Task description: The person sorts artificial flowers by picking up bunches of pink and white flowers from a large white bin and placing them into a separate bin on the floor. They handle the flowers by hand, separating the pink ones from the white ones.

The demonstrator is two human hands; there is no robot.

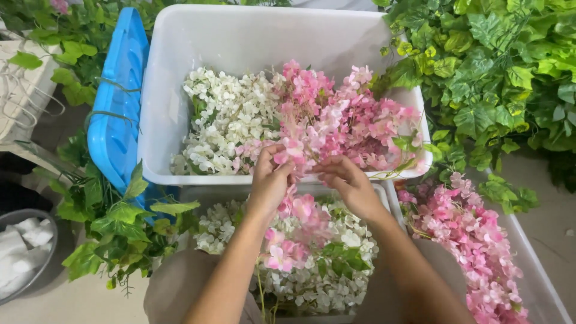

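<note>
**A:** At the far left edge, what shows?

**B:** A grey bowl point(24, 252) of white blocks sits on the floor, with green leaf garlands point(114, 222) trailing past a blue lid point(117, 108) propped against the large white tub point(180, 90).

**A:** And inside that tub?

**B:** White blossom strands point(225, 120) lie along its left and front side, pink blossom strands point(354, 120) along its right, spilling over the front rim.

**A:** Where are the hands?

**B:** Both meet at the tub's front rim. The left hand point(270, 180) pinches a pink flower spray point(297, 207) near its top; the right hand point(348, 183) curls its fingers on the same spray just beside it. The spray hangs down over a smaller tub point(384, 195) heaped with white blossoms point(324, 264).

**A:** How far along does the work look?

**B:** Partway, by my reading: much is already piled in the tubs, yet one spray is in hand and more pink strands point(474, 252) lie along another tub point(540, 282) at the right, under the leafy vines point(498, 66).
</note>
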